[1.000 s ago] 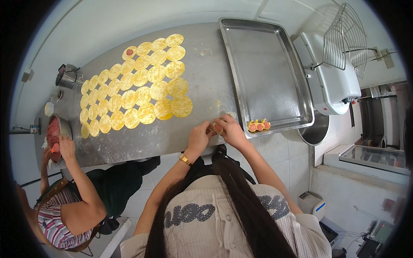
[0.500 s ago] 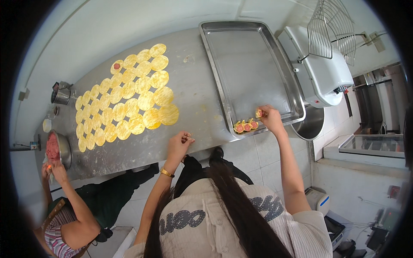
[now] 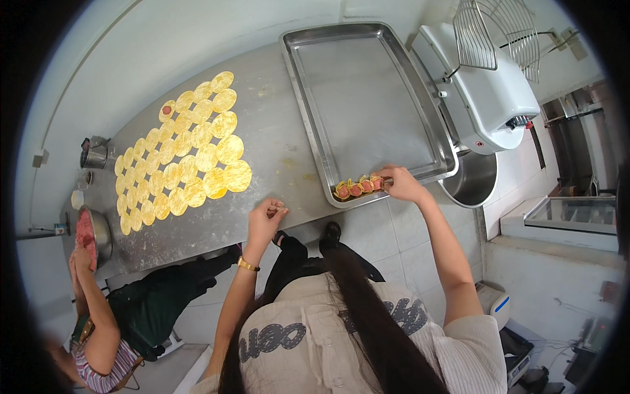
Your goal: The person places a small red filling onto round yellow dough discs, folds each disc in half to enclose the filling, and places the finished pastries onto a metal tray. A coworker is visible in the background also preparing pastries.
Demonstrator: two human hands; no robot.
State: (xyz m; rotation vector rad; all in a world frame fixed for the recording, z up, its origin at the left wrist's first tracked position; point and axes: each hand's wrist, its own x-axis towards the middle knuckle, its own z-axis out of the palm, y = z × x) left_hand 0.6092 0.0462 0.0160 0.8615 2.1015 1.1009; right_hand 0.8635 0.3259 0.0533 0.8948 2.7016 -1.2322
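At the far left, a co-worker's hands (image 3: 81, 258) reached into a metal bowl (image 3: 104, 238) of pink filling (image 3: 84, 226); a small metal pot (image 3: 94, 156) stood beyond it. Thin yellow rounds (image 3: 188, 167) lay in close rows on the steel table (image 3: 272, 177), and one in the farthest row bore a pink mound (image 3: 167, 110). Nearer the person, the left hand (image 3: 264, 220), wrist banded by a gold-coloured watch (image 3: 247, 264), was poised at the near table edge with fingers curled; whether it gripped anything could not be told. Next came the large shallow tray (image 3: 367, 111), with four yellow-wrapped, pink-filled pieces in a row along its near wall. The right hand (image 3: 403, 185) had its thumb and fingers drawn narrowly about the rightmost piece (image 3: 377, 184), which sat beside its neighbour. Farther right stood a white machine (image 3: 476, 92) with a wire guard (image 3: 476, 39), above a round metal bowl (image 3: 476, 178)
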